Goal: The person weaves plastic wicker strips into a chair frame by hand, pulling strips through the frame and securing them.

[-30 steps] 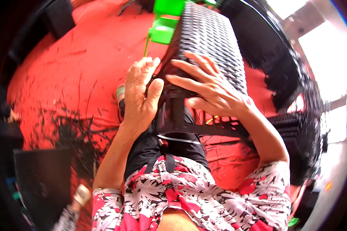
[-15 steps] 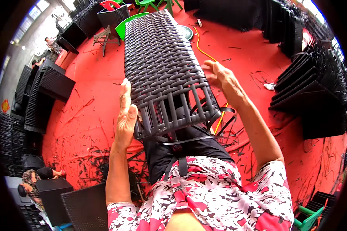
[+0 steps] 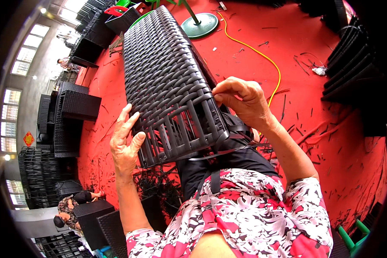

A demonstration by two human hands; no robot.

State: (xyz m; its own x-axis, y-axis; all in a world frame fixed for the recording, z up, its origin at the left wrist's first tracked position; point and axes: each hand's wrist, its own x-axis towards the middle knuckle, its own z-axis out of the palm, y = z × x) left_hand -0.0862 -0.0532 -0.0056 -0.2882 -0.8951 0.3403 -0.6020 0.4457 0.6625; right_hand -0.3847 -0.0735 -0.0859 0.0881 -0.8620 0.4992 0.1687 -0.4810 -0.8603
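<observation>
A black wicker frame (image 3: 163,64), long and box-like, rests over my lap and leans away from me to the left. Tight weave covers its far and middle part; the near end shows bare upright strands with gaps. My left hand (image 3: 127,142) has its fingers spread, the tips at the frame's left edge. At the right edge, my right hand (image 3: 247,101) is closed in a pinch against the weave; what lies between the fingertips is hidden. Loose black strips (image 3: 238,128) hang from the near right corner, below the right hand.
Red floor covering (image 3: 305,103) is littered with black strip scraps. A yellow cord (image 3: 262,53) runs on the right, near a round green base (image 3: 200,26). Stacked black wicker panels (image 3: 352,64) stand at right, more wicker pieces (image 3: 79,103) at left. A person (image 3: 69,210) sits lower left.
My right hand has come in to the frame's right edge and its fingers have closed. The frame has swung to the left at its far end. My left hand's fingers have spread.
</observation>
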